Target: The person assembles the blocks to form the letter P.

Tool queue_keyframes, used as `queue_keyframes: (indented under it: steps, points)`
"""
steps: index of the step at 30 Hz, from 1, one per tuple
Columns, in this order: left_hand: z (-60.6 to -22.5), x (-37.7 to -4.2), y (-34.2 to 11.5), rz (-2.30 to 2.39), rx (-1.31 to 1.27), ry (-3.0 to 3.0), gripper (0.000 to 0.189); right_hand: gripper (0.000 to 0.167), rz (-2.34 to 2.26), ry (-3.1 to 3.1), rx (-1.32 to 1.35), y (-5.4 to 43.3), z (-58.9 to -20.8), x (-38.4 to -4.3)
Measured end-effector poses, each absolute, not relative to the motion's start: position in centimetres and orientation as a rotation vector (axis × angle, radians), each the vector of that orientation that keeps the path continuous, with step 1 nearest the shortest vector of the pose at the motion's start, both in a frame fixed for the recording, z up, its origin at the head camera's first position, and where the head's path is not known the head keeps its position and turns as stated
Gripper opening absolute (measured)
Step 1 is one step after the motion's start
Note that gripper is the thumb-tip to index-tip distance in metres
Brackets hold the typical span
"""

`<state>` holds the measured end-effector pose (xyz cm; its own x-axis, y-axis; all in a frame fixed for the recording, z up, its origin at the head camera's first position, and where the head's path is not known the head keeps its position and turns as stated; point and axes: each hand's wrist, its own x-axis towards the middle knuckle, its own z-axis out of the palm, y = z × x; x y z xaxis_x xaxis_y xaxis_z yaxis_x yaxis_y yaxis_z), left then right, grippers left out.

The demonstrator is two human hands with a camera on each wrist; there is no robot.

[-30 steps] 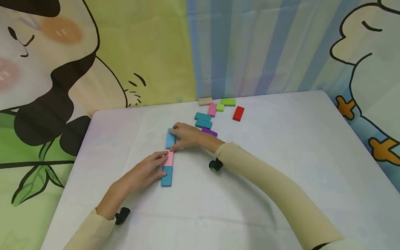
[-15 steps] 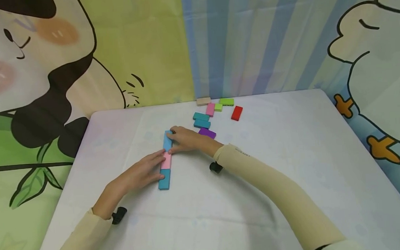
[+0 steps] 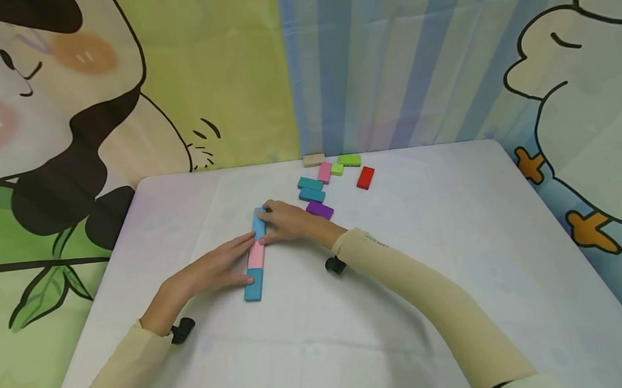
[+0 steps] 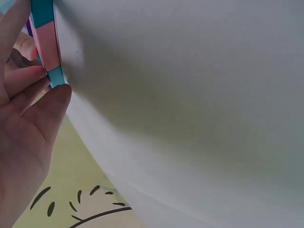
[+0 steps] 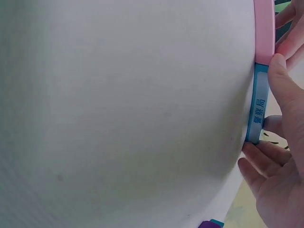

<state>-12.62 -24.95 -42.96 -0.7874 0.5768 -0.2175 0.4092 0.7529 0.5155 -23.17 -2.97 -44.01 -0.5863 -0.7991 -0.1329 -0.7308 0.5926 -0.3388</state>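
A light blue block (image 3: 258, 225), a pink block (image 3: 255, 255) and a teal-blue block (image 3: 253, 289) lie end to end in one straight row on the white table. The right hand (image 3: 293, 221) pinches the light blue block, thumb by the pink joint and fingers round its far end. Printed characters show on that block's side (image 5: 256, 107) in the right wrist view. Along the row's left side lies the left hand (image 3: 204, 276), fingers stretched out. Its fingertips touch near where light blue meets pink, and its thumb rests on the teal-blue block.
Behind the right hand lie a purple block (image 3: 319, 209), two teal-blue blocks (image 3: 311, 194), a pink one (image 3: 324, 173), two green ones (image 3: 350, 160), a beige one (image 3: 314, 160) and a red one (image 3: 365, 177). A cartoon-printed curtain (image 3: 220, 75) hangs beyond the table edge.
The light blue block now lines up closely with the pink one. The left fingertips have slid from the pink block up to its joint with the light blue one. The view has shifted slightly.
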Motion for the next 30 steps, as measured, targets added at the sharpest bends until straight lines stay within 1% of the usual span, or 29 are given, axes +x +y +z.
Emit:
queue_keyframes:
  steps: [3,5,10,15,18,21,25,30]
  points:
    - [-42.9,-13.1,-24.9,0.632,0.774,2.592,0.094,0.081,-0.339,2.578,-1.232,-2.7,-43.6,-23.3]
    - [-43.0,-13.4,-24.8,0.619,0.779,2.601,0.095,0.079,-0.375,2.614,-1.164,-1.8,-43.1,-23.7]
    - [-42.9,-13.6,-24.5,0.569,0.789,2.619,0.097,0.074,-0.512,2.713,-0.961,3.1,-41.8,-25.5]
    - [-42.5,-13.5,-24.4,0.553,0.804,2.623,0.098,0.074,-0.504,2.718,-0.898,7.5,-41.3,-26.5]
    - [-42.5,-13.5,-24.4,0.558,0.794,2.615,0.099,0.070,-0.503,2.636,-0.914,8.9,-41.3,-26.3]
    - [-42.6,-13.4,-24.5,0.565,0.775,2.609,0.100,0.062,-0.500,2.498,-0.999,9.6,-41.5,-25.8]
    - [-42.8,-13.3,-24.6,0.570,0.750,2.606,0.100,0.052,-0.522,2.345,-1.084,9.5,-42.0,-25.0]
    - [-43.0,-13.3,-24.8,0.587,0.747,2.607,0.100,0.042,-0.526,2.354,-1.107,8.9,-42.4,-24.4]
